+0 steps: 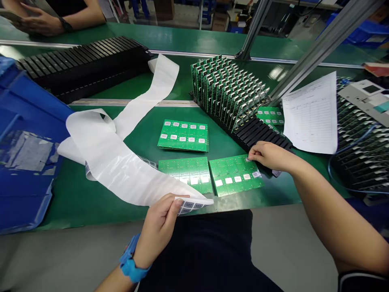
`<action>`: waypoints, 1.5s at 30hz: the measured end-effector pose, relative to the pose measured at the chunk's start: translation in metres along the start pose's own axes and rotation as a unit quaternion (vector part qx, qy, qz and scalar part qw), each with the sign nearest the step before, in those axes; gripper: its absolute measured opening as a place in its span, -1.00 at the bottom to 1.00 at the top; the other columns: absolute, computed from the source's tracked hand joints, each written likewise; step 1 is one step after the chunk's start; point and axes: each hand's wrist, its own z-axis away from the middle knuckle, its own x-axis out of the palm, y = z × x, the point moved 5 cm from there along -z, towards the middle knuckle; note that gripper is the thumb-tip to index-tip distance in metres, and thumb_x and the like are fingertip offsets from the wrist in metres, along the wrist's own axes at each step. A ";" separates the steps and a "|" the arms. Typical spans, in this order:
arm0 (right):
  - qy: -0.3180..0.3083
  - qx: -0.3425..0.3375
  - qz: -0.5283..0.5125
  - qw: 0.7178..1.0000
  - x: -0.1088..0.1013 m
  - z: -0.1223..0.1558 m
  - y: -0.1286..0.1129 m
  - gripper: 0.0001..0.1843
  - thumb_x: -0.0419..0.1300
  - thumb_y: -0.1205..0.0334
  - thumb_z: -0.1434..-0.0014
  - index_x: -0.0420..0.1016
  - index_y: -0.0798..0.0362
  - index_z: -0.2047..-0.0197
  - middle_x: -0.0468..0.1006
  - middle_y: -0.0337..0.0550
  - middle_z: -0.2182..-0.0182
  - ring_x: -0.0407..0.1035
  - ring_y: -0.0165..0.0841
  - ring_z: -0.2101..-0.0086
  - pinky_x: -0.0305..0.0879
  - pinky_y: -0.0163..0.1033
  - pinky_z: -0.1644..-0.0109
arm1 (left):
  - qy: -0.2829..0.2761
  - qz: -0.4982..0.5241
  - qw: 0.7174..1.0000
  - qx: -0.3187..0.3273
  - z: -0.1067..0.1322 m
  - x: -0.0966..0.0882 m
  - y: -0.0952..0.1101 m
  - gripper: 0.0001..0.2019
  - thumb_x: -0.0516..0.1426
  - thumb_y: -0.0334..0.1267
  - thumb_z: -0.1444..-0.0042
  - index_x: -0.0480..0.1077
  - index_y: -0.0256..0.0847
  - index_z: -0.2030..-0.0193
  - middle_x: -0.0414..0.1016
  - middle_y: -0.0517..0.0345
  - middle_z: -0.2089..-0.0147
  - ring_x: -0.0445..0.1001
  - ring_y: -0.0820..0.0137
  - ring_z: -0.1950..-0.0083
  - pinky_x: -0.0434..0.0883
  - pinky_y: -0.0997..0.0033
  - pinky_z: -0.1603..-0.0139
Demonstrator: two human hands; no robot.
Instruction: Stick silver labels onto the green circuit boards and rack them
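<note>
At the near edge of the green counter (100, 207), the left hand (162, 221), with a blue band (133, 261) at its wrist, pinches the end of a long label strip (118, 170) between thumb and fingers. That end is folded over so that the printed labels show beneath. The strip's white backing stands in the way – it covers the lower left part of the left board (187, 165), whose right edge lies just beside the right board (234, 170).

The right board has a row of five white labels along its lower half. At its upper right corner is the right hand (270, 156), its fingertips pressed together and touching a small label (248, 159); whether they pinch it I cannot tell.

Just beyond the two boards sits a short stack of labelled boards (183, 136). To the left, a blue bin (27, 150) crowds the strip's loops; to the right stand a paper sheet (311, 115) and, past it, a second set of upright boards (358, 154) with a pale device (364, 97) above.

Farther back, a black rack (264, 136) carries a dense row of upright boards (225, 89) – its bare slots reach toward the right hand. A long black rack (91, 67) lies at the far left, near the strip's far end. Beyond it, another person's hands (38, 20) show.
</note>
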 end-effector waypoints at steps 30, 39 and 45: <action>0.080 -0.125 -0.025 0.989 0.008 0.012 -0.039 -0.95 0.04 0.37 -0.08 0.28 0.04 0.37 0.40 -0.04 0.26 0.33 -0.21 0.23 0.30 -0.08 0.18 | 0.122 0.084 0.987 -0.059 0.001 -0.004 -0.006 -0.58 0.21 -0.22 -0.01 0.29 -0.15 -0.04 0.48 0.12 0.18 0.50 0.38 0.29 0.46 0.46 0.33; 0.100 -0.258 -0.253 0.927 0.013 0.043 -0.154 -0.67 0.23 0.16 -0.07 0.34 0.00 0.07 0.43 -0.08 0.16 0.32 -0.26 0.12 0.31 -0.11 0.08 | 0.119 0.085 0.988 -0.045 -0.007 -0.008 -0.001 -0.91 0.19 -0.26 -0.05 0.41 -0.21 0.31 0.49 0.22 0.41 0.44 0.49 0.45 0.39 0.57 0.47; 0.038 -0.191 -0.385 0.902 0.027 0.030 -0.187 -0.89 0.19 0.28 -0.11 0.45 0.04 0.45 0.41 -0.26 0.49 0.34 -0.44 0.43 0.26 -0.32 0.37 | 0.110 0.059 0.992 0.029 -0.003 -0.011 0.001 -0.88 0.06 -0.32 -0.17 0.43 -0.20 0.27 0.47 0.19 0.37 0.43 0.48 0.37 0.36 0.55 0.38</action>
